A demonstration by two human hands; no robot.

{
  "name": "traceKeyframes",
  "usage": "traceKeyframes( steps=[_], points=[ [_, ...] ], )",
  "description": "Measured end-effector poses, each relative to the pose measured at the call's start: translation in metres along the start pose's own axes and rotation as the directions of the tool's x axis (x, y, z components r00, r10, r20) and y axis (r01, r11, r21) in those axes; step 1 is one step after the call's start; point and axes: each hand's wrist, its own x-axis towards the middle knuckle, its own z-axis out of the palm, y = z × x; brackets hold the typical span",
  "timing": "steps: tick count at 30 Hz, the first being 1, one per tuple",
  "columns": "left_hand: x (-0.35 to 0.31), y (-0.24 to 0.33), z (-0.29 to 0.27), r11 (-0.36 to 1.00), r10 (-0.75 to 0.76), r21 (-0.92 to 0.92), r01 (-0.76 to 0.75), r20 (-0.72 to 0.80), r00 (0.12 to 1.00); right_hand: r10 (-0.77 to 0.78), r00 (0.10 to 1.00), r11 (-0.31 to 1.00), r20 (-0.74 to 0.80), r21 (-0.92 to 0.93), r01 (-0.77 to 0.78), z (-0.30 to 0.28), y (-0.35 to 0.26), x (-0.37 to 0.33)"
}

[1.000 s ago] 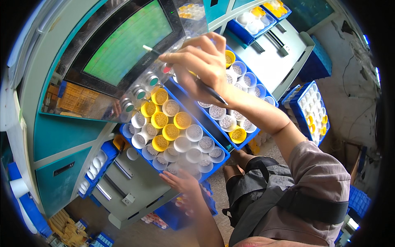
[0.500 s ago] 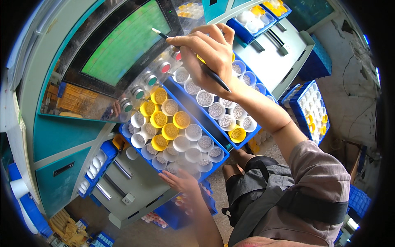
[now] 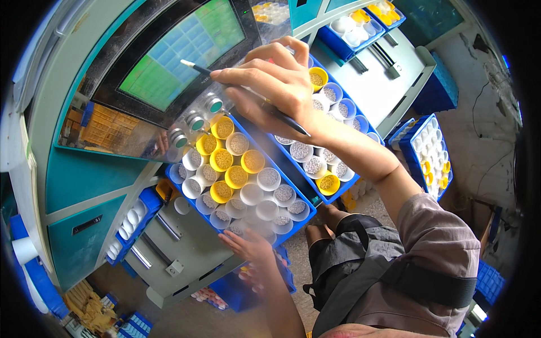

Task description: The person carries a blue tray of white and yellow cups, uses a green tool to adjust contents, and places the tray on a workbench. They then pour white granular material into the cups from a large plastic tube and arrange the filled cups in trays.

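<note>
My right hand (image 3: 273, 84) is closed around a slim black stylus (image 3: 198, 69) with a white tip. The tip is over the touchscreen (image 3: 169, 65), which shows a pale blue grid on green; whether it touches the glass I cannot tell. Lower down, my left hand (image 3: 251, 246) lies with fingers stretched out at the near edge of a blue crate (image 3: 298, 221). Rows of white cups and yellow cups (image 3: 236, 176) stand in that crate, many filled with small pale pellets. A second blue crate (image 3: 304, 180) of similar cups sits beyond it, partly hidden by my right forearm.
Round green buttons (image 3: 194, 121) line the panel below the screen. Metal rails (image 3: 169, 226) run along the grey machine bed (image 3: 211, 248). More crates of cups stand at the far right (image 3: 349, 45), on the right side (image 3: 431, 152) and at the left (image 3: 135, 222).
The stylus and my right hand have shifted left and down across the screen. A blue grid has appeared on the formerly green display. My left hand stays nearly in place.
</note>
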Motion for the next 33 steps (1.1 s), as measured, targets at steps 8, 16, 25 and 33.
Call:
traceKeyframes(
  steps=[8, 16, 25, 33],
  points=[
    [0.001, -0.003, 0.0, 1.0, -0.002, -0.02, 0.002, 0.0, 1.0, -0.036, 0.998, 0.999, -0.057, 0.019, 0.037, 0.01, -0.006, 0.011],
    [-0.001, -0.003, 0.0, 1.0, -0.01, 0.001, 0.01, 0.002, 1.0, -0.022, 1.0, 1.0, -0.013, 0.009, 0.022, 0.014, -0.012, 0.001],
    [-0.001, -0.002, -0.002, 1.0, 0.001, -0.021, -0.001, -0.01, 1.0, 0.036, 0.999, 0.995, -0.02, -0.093, -0.037, -0.006, 0.0, -0.005],
    [0.0, -0.001, -0.003, 1.0, -0.007, -0.009, 0.007, -0.005, 1.0, -0.018, 0.992, 0.999, 0.128, 0.044, 0.013, 0.019, -0.027, -0.013]
  ],
)
